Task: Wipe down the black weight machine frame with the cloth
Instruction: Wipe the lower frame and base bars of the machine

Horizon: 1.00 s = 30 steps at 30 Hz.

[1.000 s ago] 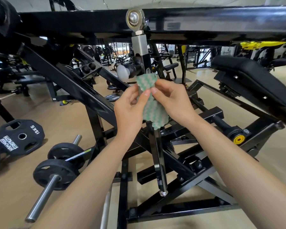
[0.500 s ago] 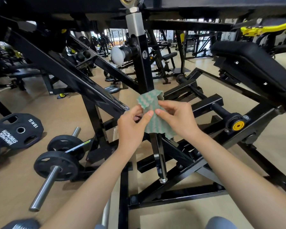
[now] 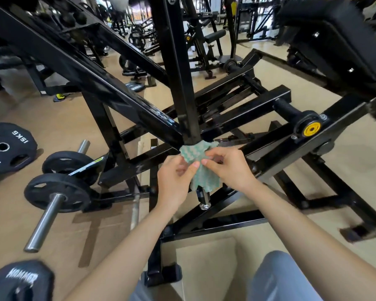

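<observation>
From the head camera we see our left hand (image 3: 174, 181) and right hand (image 3: 228, 168) both pinching the green-and-white cloth (image 3: 204, 179), fingers (image 3: 190, 168) curled onto it from either side. The cloth is wrapped round the lower end of the upright post (image 3: 178, 72) of the black weight machine frame (image 3: 96, 83), just above its silver bolt (image 3: 204, 206)

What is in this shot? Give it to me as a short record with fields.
place: gym, black frame of a weight machine
cloth: green and white, wrapped round the lower part of the upright bar
left hand: pinches the cloth
right hand: pinches the cloth
bolt: shows below the cloth at the bar's end
nearby: weight plates on the left, padded bench at upper right
</observation>
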Motion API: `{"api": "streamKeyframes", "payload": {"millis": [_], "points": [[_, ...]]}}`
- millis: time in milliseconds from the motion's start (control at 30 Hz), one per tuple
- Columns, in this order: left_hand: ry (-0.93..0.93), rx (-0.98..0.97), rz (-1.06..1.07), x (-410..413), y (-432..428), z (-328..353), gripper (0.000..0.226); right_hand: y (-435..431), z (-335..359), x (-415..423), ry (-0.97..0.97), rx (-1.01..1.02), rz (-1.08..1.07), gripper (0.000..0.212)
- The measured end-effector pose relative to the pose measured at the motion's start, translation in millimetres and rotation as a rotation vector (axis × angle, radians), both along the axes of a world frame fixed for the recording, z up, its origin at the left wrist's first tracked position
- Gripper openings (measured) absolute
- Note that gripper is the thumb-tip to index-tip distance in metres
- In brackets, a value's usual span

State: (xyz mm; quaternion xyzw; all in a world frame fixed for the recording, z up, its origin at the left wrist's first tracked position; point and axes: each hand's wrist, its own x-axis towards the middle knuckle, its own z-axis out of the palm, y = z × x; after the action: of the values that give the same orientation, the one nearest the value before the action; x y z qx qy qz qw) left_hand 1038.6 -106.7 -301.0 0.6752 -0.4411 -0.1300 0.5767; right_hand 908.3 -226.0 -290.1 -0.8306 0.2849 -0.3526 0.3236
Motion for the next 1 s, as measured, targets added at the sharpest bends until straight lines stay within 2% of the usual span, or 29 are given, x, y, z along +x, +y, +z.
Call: {"api": "streamKeyframes", "payload": {"millis": [100,233,400,500,633,767,933,1000], "points": [[0.081,0.023,-0.05,-1,-2,-23,0.016,7,-21,-2,-0.038,0.095,-0.043,0.032],[0.198,0.077,-0.06,-9,1,-57,0.019,16,-60,-7,-0.032,0.103,-0.07,0.052],[0.287,0.083,-0.081,-13,-2,-109,0.024,19,-118,-9,0.01,0.127,-0.032,0.029],[0.321,0.129,-0.078,-12,-4,-138,0.023,24,-149,-10,0.035,0.187,-0.043,0.025],[0.293,0.177,-0.101,-11,-3,-159,0.034,28,-171,-10,0.051,0.275,-0.063,0.028],[0.323,0.167,-0.108,-13,-1,-152,0.029,30,-169,-10,-0.017,0.311,-0.062,0.028],[0.333,0.028,-0.06,-17,0,-123,0.026,32,-134,-8,-0.088,0.277,-0.047,0.021],[0.323,-0.033,0.007,-23,-1,-103,0.026,32,-113,-5,-0.134,0.278,-0.047,0.026]]}}
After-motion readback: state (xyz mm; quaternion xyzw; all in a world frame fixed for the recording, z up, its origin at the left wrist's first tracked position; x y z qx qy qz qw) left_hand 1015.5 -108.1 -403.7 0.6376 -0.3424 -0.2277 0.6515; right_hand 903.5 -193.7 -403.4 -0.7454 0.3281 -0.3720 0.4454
